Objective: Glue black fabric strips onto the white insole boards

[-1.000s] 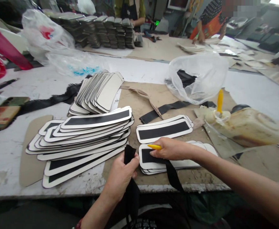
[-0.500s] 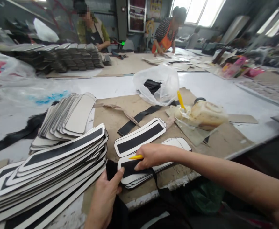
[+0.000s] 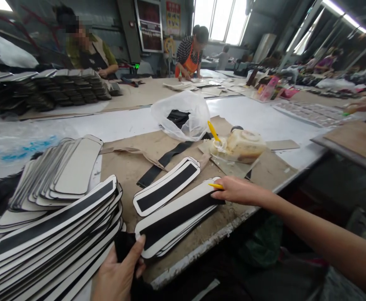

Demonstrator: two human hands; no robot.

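My left hand (image 3: 117, 271) is closed around a dark bundle of black fabric (image 3: 125, 244). Its thumb rests at the near left end of a white panel (image 3: 145, 228) with rounded corners, the top one of a small stack. Along that panel lies a black strip (image 3: 176, 217). At the strip's far right end is my right hand (image 3: 233, 190), pinching the strip's end, with a slim yellow pointed stick (image 3: 216, 186) held in the same fingers. Just behind lies another short stack of panels (image 3: 167, 186), its top one bearing a centred black strip.
Tall fanned stacks of strip-covered panels (image 3: 57, 221) and plain panels (image 3: 76, 167) fill the left. Behind are a plastic bag (image 3: 198, 115) of black pieces, a loose black strip (image 3: 153, 175), and a tipped glue bottle (image 3: 245, 144) with a yellow brush (image 3: 213, 131). Two people work across the table.
My right hand has moved right along the panel, and the black strip now lies stretched down its length. My left hand stays at the near end. The view has swung right.
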